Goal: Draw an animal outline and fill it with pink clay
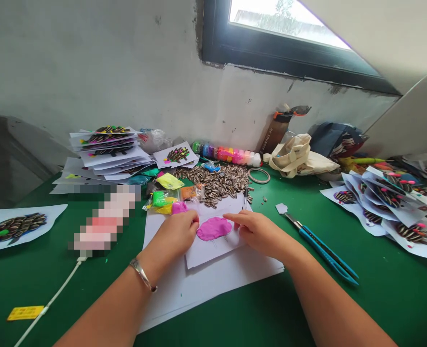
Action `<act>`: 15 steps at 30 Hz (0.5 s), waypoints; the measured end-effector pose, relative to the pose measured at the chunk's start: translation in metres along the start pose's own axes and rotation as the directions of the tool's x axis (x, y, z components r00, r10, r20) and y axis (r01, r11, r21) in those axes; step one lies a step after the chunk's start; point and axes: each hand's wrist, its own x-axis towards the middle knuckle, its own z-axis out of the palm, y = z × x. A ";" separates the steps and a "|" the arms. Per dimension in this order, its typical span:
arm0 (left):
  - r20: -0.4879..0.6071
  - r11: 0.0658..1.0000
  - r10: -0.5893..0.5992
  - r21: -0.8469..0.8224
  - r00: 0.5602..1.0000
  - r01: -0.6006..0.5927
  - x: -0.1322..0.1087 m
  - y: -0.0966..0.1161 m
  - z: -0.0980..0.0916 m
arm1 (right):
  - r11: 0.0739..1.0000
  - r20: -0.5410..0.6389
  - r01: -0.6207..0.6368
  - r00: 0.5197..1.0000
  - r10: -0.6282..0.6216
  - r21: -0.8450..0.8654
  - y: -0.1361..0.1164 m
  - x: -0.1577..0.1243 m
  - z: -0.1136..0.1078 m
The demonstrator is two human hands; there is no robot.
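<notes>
A flattened oval of pink modelling clay [214, 228] lies on a white sheet of paper [202, 259], where thin drawn lines show just below it. At the clay's left edge is my left hand [179, 230], its fingers curled together; whatever they may hold is hidden. My right hand [259, 233] rests on the paper at the other side, index finger stretched out to the clay's upper right edge and the other fingers bent. More white sheets [213, 289] lie beneath. Behind my left hand are a pink lump of clay [179, 207] and small bags of coloured clay [164, 199].
Striped sunflower seeds [224, 180] are heaped behind the paper, beside a tape ring [259, 176]. A blue utility knife [325, 250] lies right. Seed-covered pictures are stacked left [108, 156] and right [390, 202]. A bottle [276, 132] and cloth bag [296, 156] stand by the wall.
</notes>
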 end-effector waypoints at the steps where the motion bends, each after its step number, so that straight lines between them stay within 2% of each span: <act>1: 0.002 1.000 -0.004 0.001 1.000 0.004 0.000 0.000 0.000 | 0.999 0.004 0.000 1.000 0.000 -0.053 -0.001 0.000 0.001; 5: 0.010 1.000 -0.020 0.014 1.000 0.020 0.000 0.002 -0.001 | 0.966 0.013 -0.041 0.999 0.045 -0.257 -0.007 0.003 0.008; 8: 0.019 0.999 -0.024 0.023 1.000 0.024 0.000 0.002 -0.002 | 0.960 0.003 -0.079 0.997 0.082 -0.268 -0.007 0.005 0.009; 11: 0.016 0.999 -0.023 0.026 1.000 0.023 0.000 0.002 -0.001 | 0.983 0.011 -0.071 0.997 0.074 -0.167 -0.003 0.005 0.005; 15: 0.003 1.000 -0.010 0.011 1.000 0.010 0.000 0.000 0.000 | 0.992 0.026 -0.065 0.998 0.062 0.104 0.001 0.001 -0.004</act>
